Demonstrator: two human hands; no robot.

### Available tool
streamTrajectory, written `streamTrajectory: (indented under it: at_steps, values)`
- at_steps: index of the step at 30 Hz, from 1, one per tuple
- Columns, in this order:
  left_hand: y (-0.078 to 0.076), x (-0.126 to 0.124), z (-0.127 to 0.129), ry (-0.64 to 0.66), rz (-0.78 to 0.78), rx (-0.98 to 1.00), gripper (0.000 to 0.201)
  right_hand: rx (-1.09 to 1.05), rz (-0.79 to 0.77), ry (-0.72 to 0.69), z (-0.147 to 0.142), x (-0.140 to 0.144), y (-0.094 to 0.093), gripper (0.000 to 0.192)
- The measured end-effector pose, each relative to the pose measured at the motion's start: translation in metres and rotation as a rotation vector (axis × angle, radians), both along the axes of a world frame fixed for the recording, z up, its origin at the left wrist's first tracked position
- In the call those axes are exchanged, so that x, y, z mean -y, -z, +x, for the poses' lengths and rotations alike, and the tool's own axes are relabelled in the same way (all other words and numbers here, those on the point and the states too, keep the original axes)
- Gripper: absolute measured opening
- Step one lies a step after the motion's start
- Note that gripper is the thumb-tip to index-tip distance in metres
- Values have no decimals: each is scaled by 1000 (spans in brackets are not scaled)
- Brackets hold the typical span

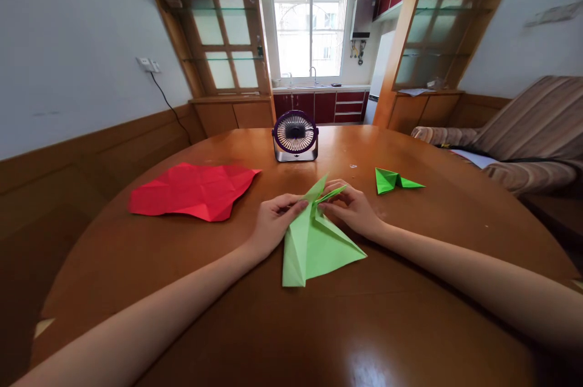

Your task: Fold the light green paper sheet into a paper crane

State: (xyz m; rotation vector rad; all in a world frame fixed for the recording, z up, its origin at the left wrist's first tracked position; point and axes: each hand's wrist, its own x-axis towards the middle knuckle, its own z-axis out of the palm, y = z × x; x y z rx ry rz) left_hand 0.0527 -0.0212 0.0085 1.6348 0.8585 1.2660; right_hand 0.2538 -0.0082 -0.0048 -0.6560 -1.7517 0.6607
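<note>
1. the light green paper lies on the counter just in front of the person, partly folded, its narrow top end lifted.
2. the left hand pinches the left edge of that top end; the right hand pinches the thin flap at the tip. both are closed on the paper.
3. to fold well here, i'd judge the wide lower part should stay flat on the counter while the fingertips line up the edges before pressing.
4. crease from the tip downward, slowly, so the thin flap doesn't tear or skew.
5. a finished green folded piece sits well apart to the right, a creased red sheet to the left, a small fan beyond.
</note>
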Motion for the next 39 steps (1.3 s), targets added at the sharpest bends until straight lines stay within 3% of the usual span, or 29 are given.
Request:
streamTrajectory:
  at_steps: [5,9,12,16,18,23,26,36,39]
  values:
    - [1,0,1,-26,-32,-17,24,-72,-141,-47,-5,3,-1,25]
    - [3,-1,2,36,-99,13,30,-204,-270,-103,-6,2,-1,39]
    - [3,-2,1,73,-118,62,42,-238,-413,-128,-6,3,-2,31]
    - [0,-4,-8,96,-45,42,20,-302,-557,-115,-4,2,0,23]
    - [-1,-5,-16,177,-58,1,13,-357,-619,-121,-4,1,1,24]
    - [-8,-4,-30,459,-190,9,24,-435,-787,-148,-3,-2,1,28]
    - [-10,-4,-31,502,-184,-65,31,-437,-796,-153,-3,-3,1,28]
    - [-4,-7,-28,322,-101,-136,19,-434,-751,-205,-1,-3,8,27]
    - [-6,-8,-30,370,-56,-156,14,-435,-765,-190,-2,-3,6,30]
